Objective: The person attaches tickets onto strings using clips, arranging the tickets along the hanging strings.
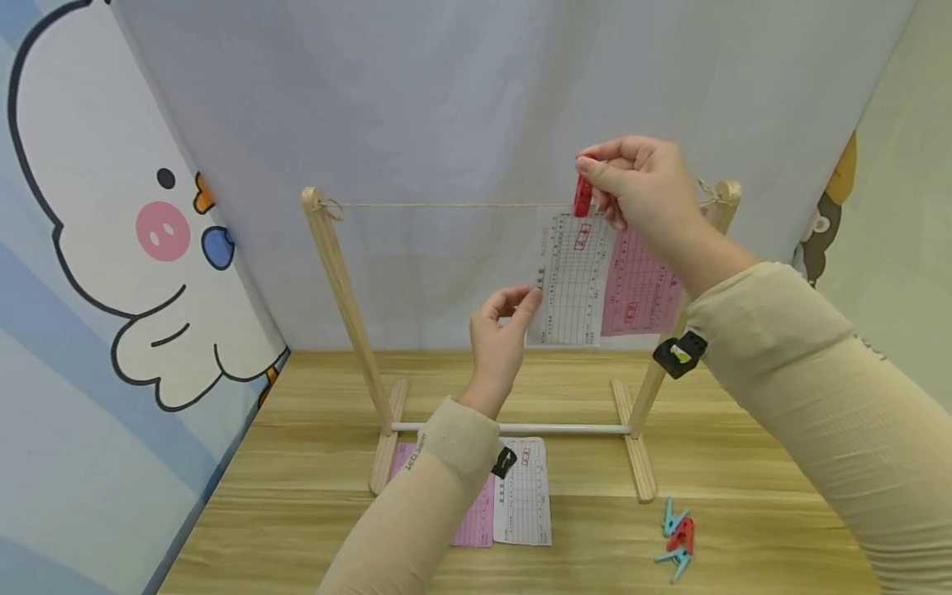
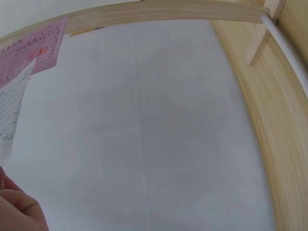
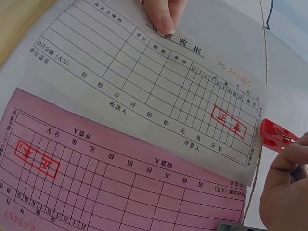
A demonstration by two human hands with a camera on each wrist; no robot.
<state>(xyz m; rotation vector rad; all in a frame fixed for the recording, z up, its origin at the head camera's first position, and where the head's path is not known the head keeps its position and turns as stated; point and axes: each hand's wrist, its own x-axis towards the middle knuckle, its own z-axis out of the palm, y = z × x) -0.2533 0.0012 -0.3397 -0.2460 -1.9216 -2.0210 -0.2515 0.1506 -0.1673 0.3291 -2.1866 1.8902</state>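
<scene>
My right hand [image 1: 647, 186] pinches a red clothespin [image 1: 583, 195] at the string [image 1: 446, 205], over the top edge of a white receipt slip [image 1: 573, 285]. In the right wrist view the clothespin's jaws meet that edge, beside the string. My left hand [image 1: 500, 347] pinches the slip's left edge between thumb and fingers. The slip hangs upright, with printed lines and a red stamp. To its right a pink receipt slip [image 1: 643, 285] hangs from the string, its top partly hidden behind my right hand. The left wrist view catches only part of my left hand [image 2: 19, 209] at its lower corner.
Wooden posts [image 1: 345, 314] hold the string at both ends, and a white bar [image 1: 565, 429] joins their feet. Another pink slip [image 1: 476, 521] and a white slip [image 1: 524, 500] lie on the table [image 1: 595, 545]. A red clothespin [image 1: 682, 535] lies among teal ones [image 1: 673, 519] at the right.
</scene>
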